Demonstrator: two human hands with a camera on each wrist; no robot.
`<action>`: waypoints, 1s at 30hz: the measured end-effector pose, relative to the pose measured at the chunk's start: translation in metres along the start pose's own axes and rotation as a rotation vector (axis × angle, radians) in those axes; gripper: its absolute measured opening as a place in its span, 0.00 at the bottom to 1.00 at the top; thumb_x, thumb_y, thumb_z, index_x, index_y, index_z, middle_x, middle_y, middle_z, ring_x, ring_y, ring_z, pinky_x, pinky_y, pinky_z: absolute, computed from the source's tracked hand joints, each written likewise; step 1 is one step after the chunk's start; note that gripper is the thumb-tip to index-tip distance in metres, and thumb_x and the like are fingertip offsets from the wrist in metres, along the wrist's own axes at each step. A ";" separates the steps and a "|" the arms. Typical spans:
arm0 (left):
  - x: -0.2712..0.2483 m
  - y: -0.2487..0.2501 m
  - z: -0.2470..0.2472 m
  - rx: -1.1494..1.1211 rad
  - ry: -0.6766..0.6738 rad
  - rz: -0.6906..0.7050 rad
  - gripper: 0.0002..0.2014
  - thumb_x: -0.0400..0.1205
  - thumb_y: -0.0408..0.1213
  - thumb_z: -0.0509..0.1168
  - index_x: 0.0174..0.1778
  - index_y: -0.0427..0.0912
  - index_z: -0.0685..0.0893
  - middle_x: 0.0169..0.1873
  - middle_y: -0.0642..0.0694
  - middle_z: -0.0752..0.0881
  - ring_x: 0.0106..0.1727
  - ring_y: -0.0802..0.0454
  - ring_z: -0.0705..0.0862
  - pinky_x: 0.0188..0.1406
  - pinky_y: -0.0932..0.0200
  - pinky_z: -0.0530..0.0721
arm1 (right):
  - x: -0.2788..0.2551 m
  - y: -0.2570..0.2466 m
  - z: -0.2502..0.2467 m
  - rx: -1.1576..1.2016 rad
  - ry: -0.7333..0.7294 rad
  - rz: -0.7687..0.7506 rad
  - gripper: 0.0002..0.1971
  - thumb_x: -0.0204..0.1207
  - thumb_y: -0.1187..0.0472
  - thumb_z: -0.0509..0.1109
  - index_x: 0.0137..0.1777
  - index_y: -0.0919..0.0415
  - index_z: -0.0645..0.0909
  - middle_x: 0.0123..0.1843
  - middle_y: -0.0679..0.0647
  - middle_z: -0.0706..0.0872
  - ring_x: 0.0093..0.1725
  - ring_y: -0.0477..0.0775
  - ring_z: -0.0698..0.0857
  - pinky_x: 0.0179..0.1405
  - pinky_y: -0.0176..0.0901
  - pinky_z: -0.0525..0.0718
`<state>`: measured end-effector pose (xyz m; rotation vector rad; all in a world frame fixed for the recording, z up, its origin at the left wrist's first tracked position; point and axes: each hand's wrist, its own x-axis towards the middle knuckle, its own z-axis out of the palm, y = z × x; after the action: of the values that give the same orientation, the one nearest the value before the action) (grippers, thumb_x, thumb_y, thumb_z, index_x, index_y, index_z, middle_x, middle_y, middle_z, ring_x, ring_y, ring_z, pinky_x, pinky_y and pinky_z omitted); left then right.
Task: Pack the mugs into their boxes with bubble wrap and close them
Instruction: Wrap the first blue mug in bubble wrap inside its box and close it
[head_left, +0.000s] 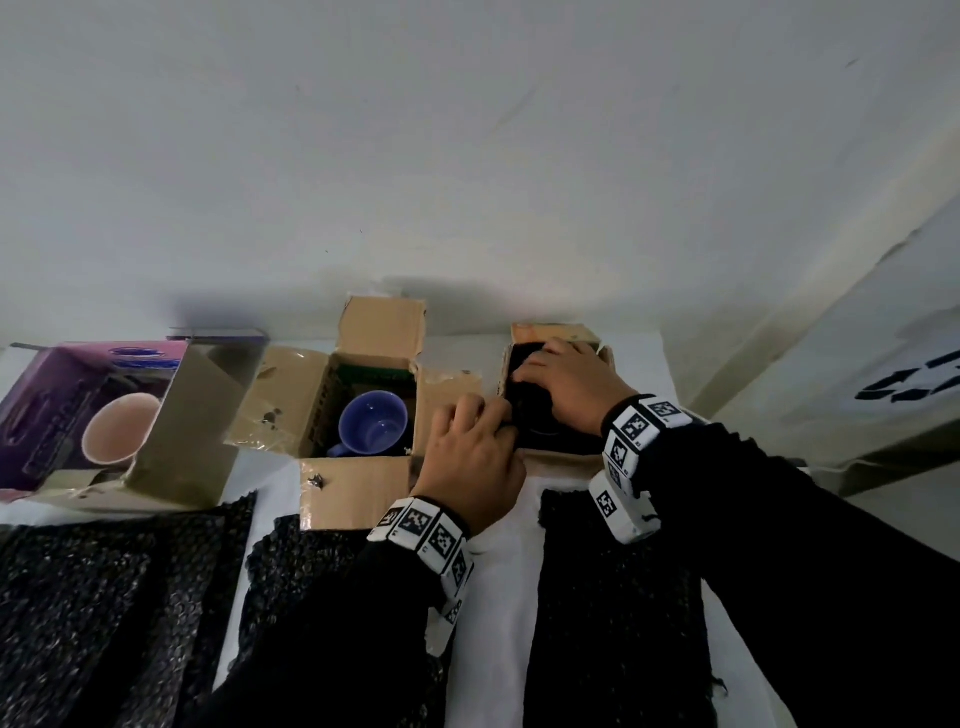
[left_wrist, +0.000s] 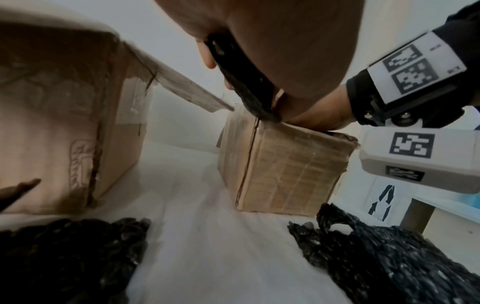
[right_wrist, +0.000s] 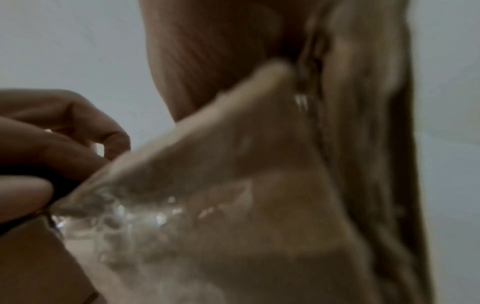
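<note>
A small cardboard box stands at the right and holds a black bubble-wrap bundle; whatever is inside the wrap is hidden. My right hand is cupped over the bundle, fingers curled down into the box. My left hand pinches the wrap's edge at the box's near left corner. A blue mug sits bare in the open middle box. A pink mug lies in the purple box at the left. The right wrist view is blurred and shows my palm against a cardboard flap.
Black bubble-wrap sheets lie on the white table in front of the boxes: one under my right arm, one in the middle, one at the left. A wall rises right behind the boxes. A white carton with arrow marks stands at the right.
</note>
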<state>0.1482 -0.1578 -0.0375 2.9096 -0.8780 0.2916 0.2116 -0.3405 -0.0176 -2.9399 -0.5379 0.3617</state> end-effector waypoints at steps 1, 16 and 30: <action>0.000 -0.002 -0.001 -0.013 -0.013 0.001 0.14 0.76 0.48 0.58 0.47 0.47 0.86 0.55 0.50 0.81 0.54 0.44 0.74 0.50 0.48 0.71 | 0.002 0.000 0.002 -0.056 -0.018 -0.031 0.26 0.75 0.62 0.63 0.73 0.44 0.74 0.73 0.47 0.73 0.74 0.56 0.65 0.72 0.60 0.62; -0.005 -0.013 0.009 -0.130 0.060 0.040 0.09 0.75 0.37 0.71 0.50 0.47 0.85 0.56 0.46 0.80 0.51 0.45 0.74 0.46 0.51 0.75 | 0.016 -0.006 0.013 0.053 0.203 0.057 0.07 0.77 0.54 0.64 0.51 0.47 0.83 0.49 0.48 0.83 0.58 0.57 0.77 0.59 0.53 0.67; -0.006 -0.015 -0.002 -0.368 0.088 -0.030 0.09 0.73 0.34 0.76 0.49 0.43 0.90 0.47 0.45 0.85 0.40 0.47 0.85 0.25 0.57 0.83 | 0.023 -0.017 0.008 0.007 0.223 0.186 0.13 0.74 0.48 0.68 0.55 0.52 0.80 0.52 0.53 0.86 0.59 0.60 0.78 0.62 0.55 0.72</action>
<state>0.1514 -0.1418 -0.0367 2.5482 -0.7786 0.2252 0.2248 -0.3151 -0.0274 -2.9777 -0.2351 0.0504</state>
